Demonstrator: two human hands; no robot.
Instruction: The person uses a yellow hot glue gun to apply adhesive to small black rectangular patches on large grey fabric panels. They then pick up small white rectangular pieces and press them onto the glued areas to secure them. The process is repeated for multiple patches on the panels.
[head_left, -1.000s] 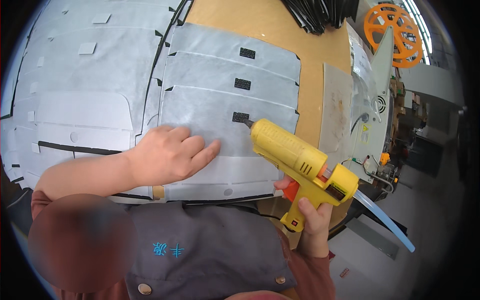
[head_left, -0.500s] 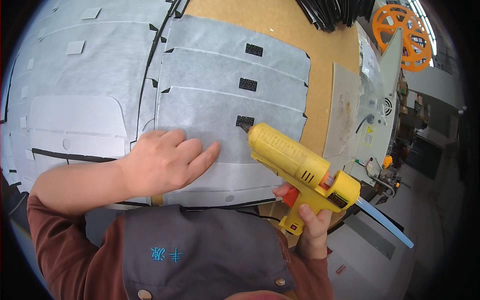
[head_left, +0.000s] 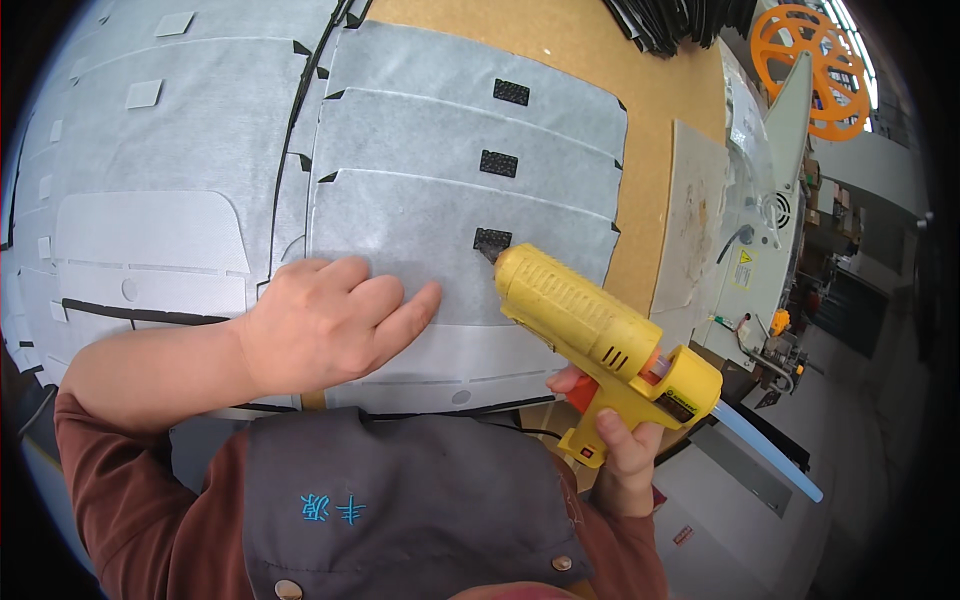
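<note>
In my right hand is a yellow hot glue gun, its grip wrapped by my fingers and one finger at the orange trigger. Its dark nozzle points to the upper left and lies over the nearest black textured patch; I cannot tell whether it touches. A pale blue glue stick sticks out of the gun's rear. My left hand rests on the grey-white fabric sheet, fingers curled under and the index finger stretched out further; its palm side is hidden. Two more black patches lie farther up.
Overlapping pale panels with small white squares spread to the left. Beyond the sheet is a tan board with a stack of black pieces. On the right stand a pale machine and an orange reel.
The glue gun and both hands keep almost the same place. The view of the sheets and surroundings has shifted very slightly.
</note>
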